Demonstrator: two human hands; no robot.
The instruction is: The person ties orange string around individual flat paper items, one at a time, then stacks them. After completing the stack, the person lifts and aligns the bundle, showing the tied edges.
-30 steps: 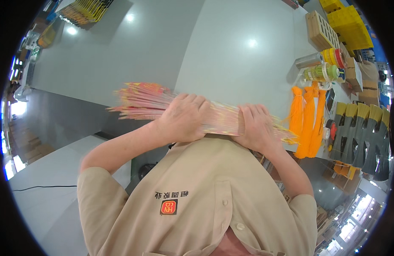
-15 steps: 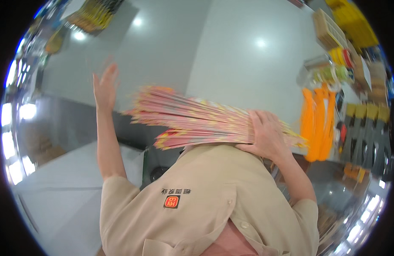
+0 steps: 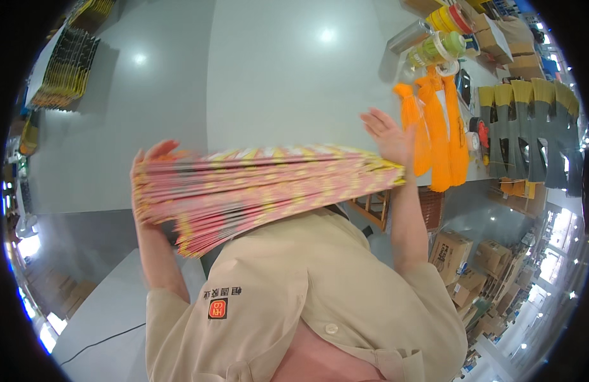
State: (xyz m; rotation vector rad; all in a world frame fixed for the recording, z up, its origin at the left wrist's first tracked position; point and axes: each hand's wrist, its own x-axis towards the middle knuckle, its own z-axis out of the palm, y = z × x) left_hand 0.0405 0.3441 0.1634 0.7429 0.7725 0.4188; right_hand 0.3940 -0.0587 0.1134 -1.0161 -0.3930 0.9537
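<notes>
A thick stack of thin pink and yellow printed sheets (image 3: 269,191) lies across the front of the table before my body, its edges fanned unevenly and somewhat blurred. My left hand (image 3: 159,150) is against the stack's left end, fingertips showing above it; the palm is largely hidden by the sheets. At the right end, my right hand (image 3: 391,139) is open, fingers stretched up and away, with the stack's narrower end against the heel of the hand and wrist.
Bundles of orange netting (image 3: 438,134) lie right of my right hand, with a green-capped bottle (image 3: 434,49) and tape rolls (image 3: 452,19) beyond. Grey and yellow packs (image 3: 530,127) line the right side. A dark, yellow-edged stack (image 3: 68,67) stands far left. Cardboard boxes (image 3: 450,254) sit lower right.
My left hand has come from the air down to the stack's left end. My right hand has loosened from on top of the stack to its right end. The view has shifted right.
</notes>
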